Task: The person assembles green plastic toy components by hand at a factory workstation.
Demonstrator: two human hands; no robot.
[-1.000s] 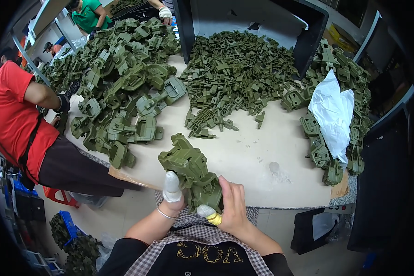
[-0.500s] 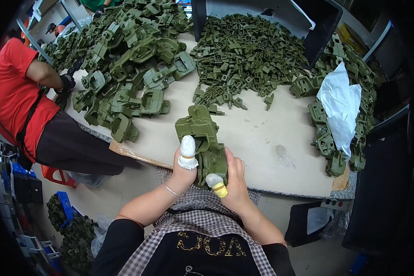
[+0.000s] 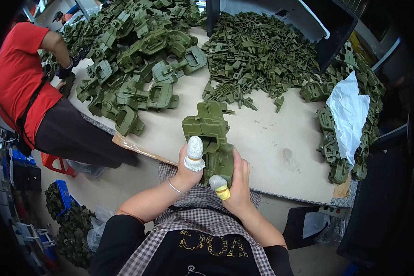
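An olive-green moulded plastic assembly (image 3: 211, 138) is being held upright just above the near edge of the worktable (image 3: 271, 152), in front of the person's chest. The left hand (image 3: 188, 165) is closing around its lower left side, the thumb, in a white fabric finger cot (image 3: 194, 154), pressing flat on the front face. The right hand (image 3: 237, 184) is wrapping the base from the right, fingers curled tight, the thumb in a cot with a yellow band (image 3: 220, 186) bearing on the lower end. Judging from this grip, the step is being done best with both thumbs pushing squarely and the base kept steady, so the parts are seating without twisting. Behind lies a heap of small green clips (image 3: 257, 55); to the left, larger green housings (image 3: 138, 69); to the right, a white plastic bag (image 3: 349, 115). A co-worker in a red shirt (image 3: 18, 78) is working at the left edge.
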